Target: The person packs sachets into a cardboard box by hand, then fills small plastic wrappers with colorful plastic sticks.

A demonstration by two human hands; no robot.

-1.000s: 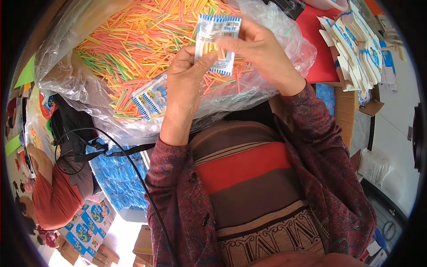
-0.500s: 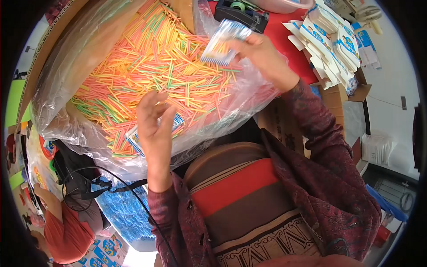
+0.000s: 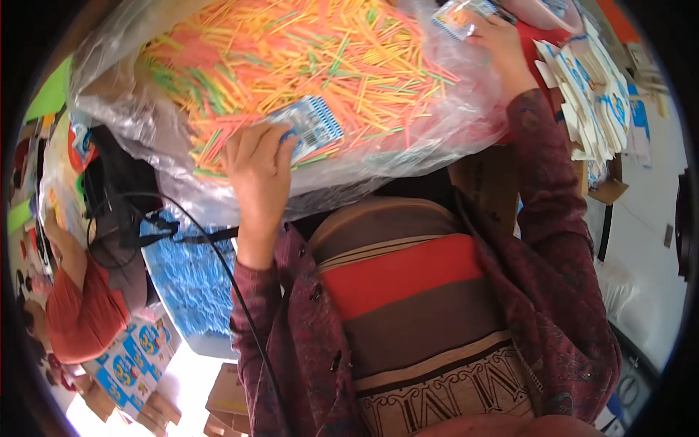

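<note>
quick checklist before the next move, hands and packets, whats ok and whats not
1. Right hand holding its packet: ok, near the top edge of the view.
2. Left hand on the other packet: ok, fingers over one end.
3. Left hand's grip firm: cannot tell, the hand hides that end.
4. Other packet lifted off the sticks: cannot tell, it shows over them.
5. Plastic bag open: ok, sticks exposed.

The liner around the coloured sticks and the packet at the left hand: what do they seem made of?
Liner: probably plastic film, clear and glossy: it wrinkles and catches light.
Packet: likely plastic film, smooth: it looks thin and flat; paper remains possible.
</note>
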